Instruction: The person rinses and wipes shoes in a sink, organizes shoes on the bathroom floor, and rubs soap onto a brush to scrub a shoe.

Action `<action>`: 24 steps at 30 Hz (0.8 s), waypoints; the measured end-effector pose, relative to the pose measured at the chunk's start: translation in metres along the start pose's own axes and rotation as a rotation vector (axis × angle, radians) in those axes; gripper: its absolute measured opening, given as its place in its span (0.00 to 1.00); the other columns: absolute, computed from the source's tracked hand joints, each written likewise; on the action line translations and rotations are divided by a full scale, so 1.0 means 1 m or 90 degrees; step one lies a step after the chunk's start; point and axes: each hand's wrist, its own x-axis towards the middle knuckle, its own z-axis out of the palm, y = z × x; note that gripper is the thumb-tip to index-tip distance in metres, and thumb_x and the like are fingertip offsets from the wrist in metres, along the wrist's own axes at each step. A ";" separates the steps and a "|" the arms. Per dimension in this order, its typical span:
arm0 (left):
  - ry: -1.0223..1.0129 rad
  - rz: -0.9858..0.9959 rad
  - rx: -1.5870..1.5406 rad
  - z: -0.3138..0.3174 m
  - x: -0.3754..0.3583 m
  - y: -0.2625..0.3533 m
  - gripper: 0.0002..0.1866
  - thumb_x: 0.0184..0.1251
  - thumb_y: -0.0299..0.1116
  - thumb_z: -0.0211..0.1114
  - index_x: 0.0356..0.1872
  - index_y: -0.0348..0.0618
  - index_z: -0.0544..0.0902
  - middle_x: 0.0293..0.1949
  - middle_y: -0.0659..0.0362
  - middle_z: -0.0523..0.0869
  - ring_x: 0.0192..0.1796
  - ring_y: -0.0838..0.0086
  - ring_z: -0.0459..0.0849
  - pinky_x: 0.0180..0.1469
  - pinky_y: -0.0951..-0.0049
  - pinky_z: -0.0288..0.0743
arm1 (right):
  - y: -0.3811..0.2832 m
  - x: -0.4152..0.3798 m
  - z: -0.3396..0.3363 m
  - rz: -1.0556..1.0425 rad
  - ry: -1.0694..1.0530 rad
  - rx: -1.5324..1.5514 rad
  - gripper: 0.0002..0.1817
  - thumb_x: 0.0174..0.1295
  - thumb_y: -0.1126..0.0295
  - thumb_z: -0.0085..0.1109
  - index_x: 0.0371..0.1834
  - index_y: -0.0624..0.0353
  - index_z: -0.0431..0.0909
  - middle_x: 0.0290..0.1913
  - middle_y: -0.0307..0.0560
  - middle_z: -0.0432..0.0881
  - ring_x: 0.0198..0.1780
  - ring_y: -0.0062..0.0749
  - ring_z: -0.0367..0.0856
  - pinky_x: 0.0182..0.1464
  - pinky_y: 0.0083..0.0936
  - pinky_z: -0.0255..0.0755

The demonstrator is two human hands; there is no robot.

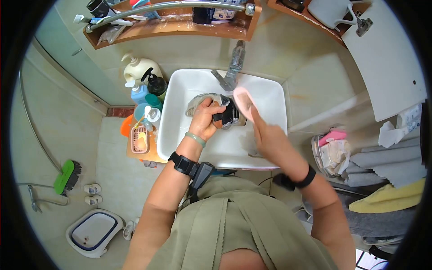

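Over the white sink (168,144), my left hand (206,119) is closed on a black and grey shoe (231,111) with a brown patch and white suds on it. Part of the shoe is hidden behind the fingers. My right hand (272,140) grips a pink scrubbing brush (244,102), its head tilted up right beside the shoe's black part. The hand is slightly smeared by motion. Just behind the brush stands the metal faucet (231,74).
Pump bottles (155,83) and a pink soap basket (140,139) crowd the sink's left side. A wooden shelf (180,29) with a metal rail hangs above. At the right are a clear bin (330,155) and hanging towels (389,162). A folding basin (94,231) lies on the floor.
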 end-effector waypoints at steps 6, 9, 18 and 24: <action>0.124 0.014 0.004 0.015 -0.001 -0.017 0.10 0.60 0.19 0.61 0.33 0.45 0.69 0.35 0.62 0.79 0.31 0.75 0.84 0.26 0.77 0.80 | -0.005 -0.042 -0.001 0.061 -0.058 -0.013 0.28 0.65 0.70 0.45 0.68 0.68 0.56 0.24 0.67 0.78 0.26 0.63 0.79 0.30 0.53 0.72; 0.165 -0.060 0.077 0.009 -0.001 -0.019 0.10 0.62 0.21 0.62 0.39 0.42 0.71 0.35 0.59 0.78 0.34 0.71 0.84 0.35 0.68 0.83 | -0.008 -0.001 0.009 0.043 -0.016 -0.042 0.28 0.64 0.72 0.44 0.68 0.70 0.57 0.24 0.68 0.78 0.26 0.63 0.79 0.30 0.53 0.72; 0.212 -0.072 -0.092 0.003 0.021 -0.011 0.04 0.66 0.24 0.62 0.35 0.40 0.74 0.36 0.55 0.81 0.34 0.66 0.84 0.36 0.62 0.84 | -0.018 -0.036 0.005 0.034 -0.007 0.000 0.25 0.63 0.72 0.44 0.64 0.72 0.62 0.23 0.70 0.78 0.25 0.66 0.78 0.30 0.52 0.73; 0.234 -0.097 -0.075 0.005 0.019 -0.007 0.07 0.68 0.28 0.61 0.42 0.39 0.76 0.36 0.55 0.82 0.35 0.67 0.85 0.37 0.62 0.84 | 0.000 0.030 0.020 -0.005 0.131 0.020 0.24 0.68 0.69 0.45 0.66 0.65 0.63 0.23 0.69 0.77 0.25 0.66 0.77 0.30 0.53 0.70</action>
